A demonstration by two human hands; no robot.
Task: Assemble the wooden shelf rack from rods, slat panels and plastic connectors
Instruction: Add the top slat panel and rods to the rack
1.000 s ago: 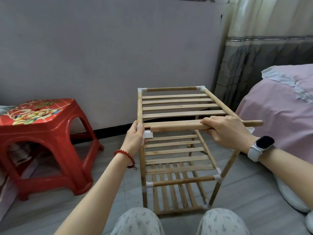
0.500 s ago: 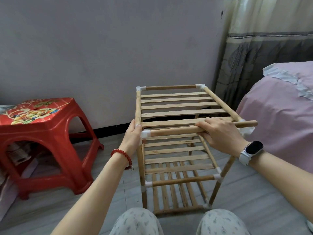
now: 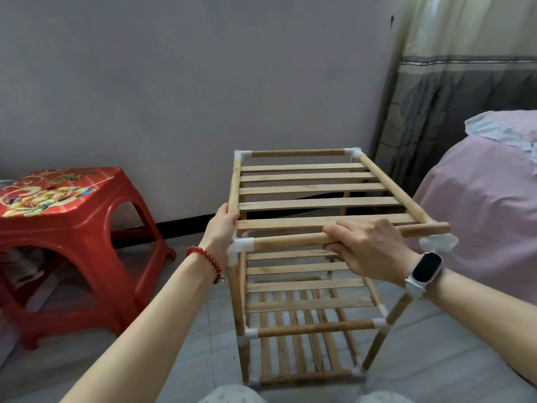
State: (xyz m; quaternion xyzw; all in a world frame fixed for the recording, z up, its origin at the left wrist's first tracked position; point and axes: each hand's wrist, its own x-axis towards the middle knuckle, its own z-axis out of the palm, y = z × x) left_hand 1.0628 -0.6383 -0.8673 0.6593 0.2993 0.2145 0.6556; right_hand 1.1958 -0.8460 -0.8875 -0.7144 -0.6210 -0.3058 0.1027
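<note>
The wooden shelf rack (image 3: 305, 327) stands on the floor in front of me, with three tiers of slats. Its top slat panel (image 3: 313, 189) lies level. My right hand (image 3: 366, 248) grips a loose wooden rod (image 3: 290, 241) along the near top edge. The rod's left end sits in the white near-left connector (image 3: 239, 248). Its right end (image 3: 436, 228) juts past the white near-right connector (image 3: 438, 242), above it. My left hand (image 3: 222, 228) holds the top-left corner beside the near-left connector.
A red plastic stool (image 3: 66, 228) stands to the left by the wall. A bed with a pink sheet (image 3: 479, 210) is close on the right, and a curtain (image 3: 465, 91) hangs behind it. Grey floor tiles (image 3: 189, 344) lie between my knees and the rack.
The rod has slid left, so its left end has gone into the near-left connector. My right hand moved left with it. My left hand stayed at the corner.
</note>
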